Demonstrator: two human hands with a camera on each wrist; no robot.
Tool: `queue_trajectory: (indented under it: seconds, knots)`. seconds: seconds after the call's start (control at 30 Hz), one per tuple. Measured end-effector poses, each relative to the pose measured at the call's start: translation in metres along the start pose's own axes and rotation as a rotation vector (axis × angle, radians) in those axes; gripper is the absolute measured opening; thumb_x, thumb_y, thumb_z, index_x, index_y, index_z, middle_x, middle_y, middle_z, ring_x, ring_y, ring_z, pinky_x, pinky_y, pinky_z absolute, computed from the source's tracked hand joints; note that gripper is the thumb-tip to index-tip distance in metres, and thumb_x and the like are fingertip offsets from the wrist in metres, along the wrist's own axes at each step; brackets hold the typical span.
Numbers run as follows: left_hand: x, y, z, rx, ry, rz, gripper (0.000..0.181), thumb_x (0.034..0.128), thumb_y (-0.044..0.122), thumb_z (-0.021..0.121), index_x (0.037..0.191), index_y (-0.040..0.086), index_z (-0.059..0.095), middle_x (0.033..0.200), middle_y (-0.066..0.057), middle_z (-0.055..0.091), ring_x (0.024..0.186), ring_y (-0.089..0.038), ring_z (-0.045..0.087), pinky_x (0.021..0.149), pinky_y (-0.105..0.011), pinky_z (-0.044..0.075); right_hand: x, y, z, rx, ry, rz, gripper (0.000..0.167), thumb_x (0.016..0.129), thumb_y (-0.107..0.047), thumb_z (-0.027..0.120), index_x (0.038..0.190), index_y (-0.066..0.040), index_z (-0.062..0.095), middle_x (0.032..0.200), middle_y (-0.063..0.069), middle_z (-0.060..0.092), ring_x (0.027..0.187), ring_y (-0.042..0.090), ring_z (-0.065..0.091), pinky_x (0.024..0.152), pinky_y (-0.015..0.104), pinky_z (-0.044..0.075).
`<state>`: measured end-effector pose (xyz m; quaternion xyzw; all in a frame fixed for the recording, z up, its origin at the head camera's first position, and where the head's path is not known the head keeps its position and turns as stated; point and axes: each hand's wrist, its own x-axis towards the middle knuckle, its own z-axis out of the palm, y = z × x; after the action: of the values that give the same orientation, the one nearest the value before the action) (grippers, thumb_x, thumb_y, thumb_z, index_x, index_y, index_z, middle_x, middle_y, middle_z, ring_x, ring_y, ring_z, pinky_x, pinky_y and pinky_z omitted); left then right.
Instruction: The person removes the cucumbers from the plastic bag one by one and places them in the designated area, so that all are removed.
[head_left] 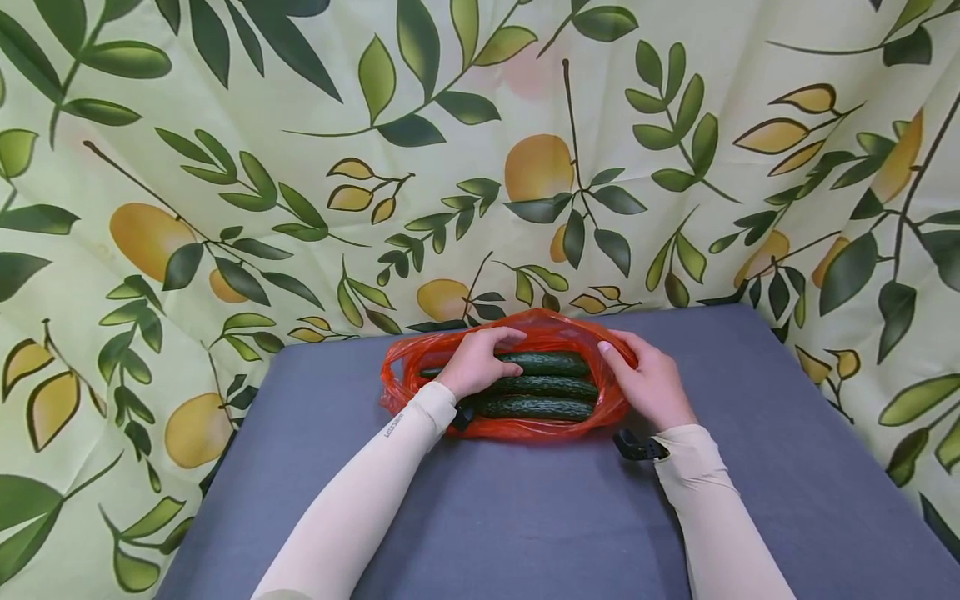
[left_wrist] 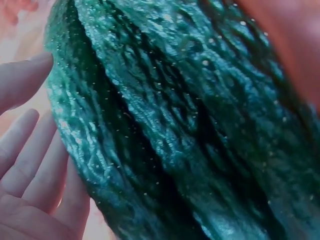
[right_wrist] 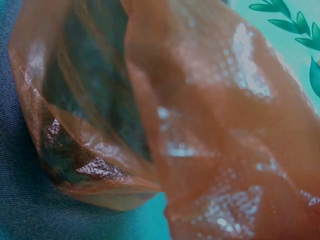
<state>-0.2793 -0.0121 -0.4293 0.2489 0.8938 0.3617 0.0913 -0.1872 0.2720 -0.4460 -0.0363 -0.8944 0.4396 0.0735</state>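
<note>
I see the cukes [head_left: 542,386] side by side in a red plastic bag [head_left: 517,430], just below ctr of frame. L hand [head_left: 474,364] is over them, thumb & fingers spread wide apart, gripping nothing; can't tell if the thumb touches. R hand [head_left: 656,382] pinches the bag's right-end rim btwn thumb & fingers.

Red bag [head_left: 551,430] gapes upward over cucumbers [head_left: 551,387]; left hand [head_left: 472,364] obstructs left part.
</note>
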Motion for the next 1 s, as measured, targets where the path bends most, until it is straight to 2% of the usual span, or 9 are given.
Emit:
queue_trajectory:
  seconds: [0.2, 0.53, 0.77, 1.0]
  knots:
    - [0.002, -0.003, 0.001, -0.001, -0.001, -0.005, 0.054, 0.0919, 0.016, 0.088, 0.143, 0.015, 0.071, 0.140, -0.001, 0.075, 0.133, -0.022, 0.069, 0.116, -0.043, 0.053, 0.000, -0.001, -0.001, 0.000, 0.012, -0.009, 0.064, 0.110, -0.058, 0.052, 0.156, -0.014, 0.058, 0.150, 0.021, 0.065, 0.128, 0.043, 0.064, 0.105, 0.063, 0.057]
    - [0.003, -0.009, 0.006, 0.005, -0.022, -0.025, 0.052, 0.0908, 0.016, 0.089, 0.140, 0.016, 0.073, 0.139, -0.001, 0.075, 0.133, -0.022, 0.068, 0.117, -0.043, 0.052, -0.003, 0.000, 0.001, -0.001, -0.011, 0.008, 0.064, 0.110, -0.056, 0.054, 0.157, -0.013, 0.057, 0.152, 0.021, 0.063, 0.133, 0.044, 0.061, 0.110, 0.065, 0.054]
    - [0.007, -0.011, 0.007, 0.079, -0.033, -0.002, 0.050, 0.0884, 0.016, 0.090, 0.137, 0.019, 0.076, 0.137, 0.000, 0.076, 0.133, -0.021, 0.067, 0.118, -0.042, 0.051, -0.002, -0.001, 0.000, -0.007, -0.011, 0.005, 0.066, 0.109, -0.059, 0.053, 0.157, -0.014, 0.056, 0.152, 0.021, 0.064, 0.133, 0.044, 0.062, 0.110, 0.065, 0.054]
    - [0.008, -0.010, 0.006, 0.120, -0.048, 0.022, 0.050, 0.0902, 0.019, 0.089, 0.138, 0.025, 0.077, 0.137, 0.001, 0.077, 0.134, -0.023, 0.065, 0.116, -0.043, 0.053, -0.002, -0.001, -0.002, -0.006, -0.019, 0.006, 0.065, 0.110, -0.057, 0.053, 0.158, -0.013, 0.055, 0.152, 0.021, 0.064, 0.133, 0.044, 0.062, 0.110, 0.065, 0.053]
